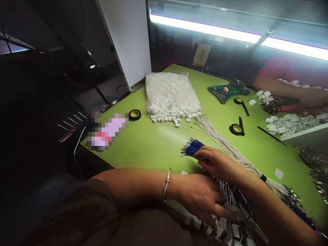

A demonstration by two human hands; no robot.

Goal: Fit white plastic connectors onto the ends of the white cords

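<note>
My right hand (211, 159) reaches in from the lower right, its fingers curled on a bundle of blue wires (193, 147) with metal terminals at the ends. My left hand (200, 194), with a silver bangle at the wrist, crosses beneath it at the near table edge. Its fingers are stretched apart and blurred at the tips, over white wires (228, 191) and white plastic connectors (221, 223). Whether a fingertip touches a connector is hidden by the blur. A long bundle of white wires (222, 140) runs behind my right forearm, tied with a black band.
On the green table (153, 147) lie a bag of white connectors (170, 92), black tape rolls (135, 115), and green wires (225, 90). Another person's arm (289, 90) rests among connectors at the right. A pixelated object (109, 131) lies at the left edge.
</note>
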